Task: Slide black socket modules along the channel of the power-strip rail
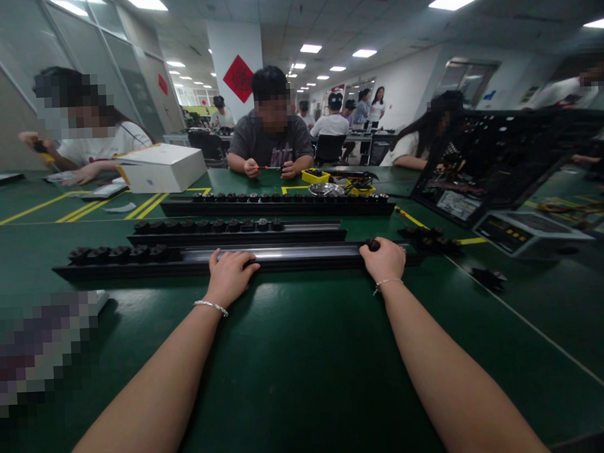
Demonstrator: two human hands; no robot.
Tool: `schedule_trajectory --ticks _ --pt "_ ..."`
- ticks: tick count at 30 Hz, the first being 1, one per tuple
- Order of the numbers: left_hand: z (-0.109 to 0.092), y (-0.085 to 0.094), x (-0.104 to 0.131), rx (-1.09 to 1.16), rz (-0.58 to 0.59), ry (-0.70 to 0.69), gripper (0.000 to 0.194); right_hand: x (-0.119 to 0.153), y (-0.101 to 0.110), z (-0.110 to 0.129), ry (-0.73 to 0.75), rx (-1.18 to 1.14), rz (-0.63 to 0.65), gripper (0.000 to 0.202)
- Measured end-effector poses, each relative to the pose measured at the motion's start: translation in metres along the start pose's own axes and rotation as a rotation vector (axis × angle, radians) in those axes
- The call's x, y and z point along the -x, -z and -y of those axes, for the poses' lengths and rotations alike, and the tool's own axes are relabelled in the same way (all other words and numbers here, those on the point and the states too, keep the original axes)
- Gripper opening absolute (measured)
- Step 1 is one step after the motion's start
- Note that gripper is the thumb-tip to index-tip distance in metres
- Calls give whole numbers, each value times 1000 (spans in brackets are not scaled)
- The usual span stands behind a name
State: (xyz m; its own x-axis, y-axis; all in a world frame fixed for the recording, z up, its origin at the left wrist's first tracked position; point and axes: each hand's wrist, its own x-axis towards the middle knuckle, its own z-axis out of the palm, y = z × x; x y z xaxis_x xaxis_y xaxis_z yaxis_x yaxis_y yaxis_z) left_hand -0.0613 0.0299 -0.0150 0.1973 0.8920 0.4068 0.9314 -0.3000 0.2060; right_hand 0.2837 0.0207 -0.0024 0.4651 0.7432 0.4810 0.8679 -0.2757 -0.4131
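The nearest long black rail (pixel 303 254) lies across the table in front of me, with a shiny metal strip along it. Several small black parts (pixel 118 254) sit in a row at its left end. My left hand (pixel 230 273) grips the rail near its middle, fingers curled over it; what lies under the fingertips is partly hidden. Between the fingers of my right hand (pixel 387 259) is a small black part (pixel 372 245), held at the rail's right end. A loose pile of similar black parts (pixel 430 239) lies just right of that hand.
Two more rails (pixel 237 238) (pixel 281 206) with black parts stand behind. A white box (pixel 166 167) is at back left, an open computer case (pixel 479 158) and power supply (pixel 527 233) at right. A person opposite (pixel 271 138) holds a thin tool. Black pieces (pixel 488 278) lie right.
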Motion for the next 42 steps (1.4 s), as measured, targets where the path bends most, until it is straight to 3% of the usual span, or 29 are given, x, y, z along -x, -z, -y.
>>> schedule_trajectory --ticks 42 --pt "-1 1 0 4 3 2 24 -6 0 -14 -51 19 -67 21"
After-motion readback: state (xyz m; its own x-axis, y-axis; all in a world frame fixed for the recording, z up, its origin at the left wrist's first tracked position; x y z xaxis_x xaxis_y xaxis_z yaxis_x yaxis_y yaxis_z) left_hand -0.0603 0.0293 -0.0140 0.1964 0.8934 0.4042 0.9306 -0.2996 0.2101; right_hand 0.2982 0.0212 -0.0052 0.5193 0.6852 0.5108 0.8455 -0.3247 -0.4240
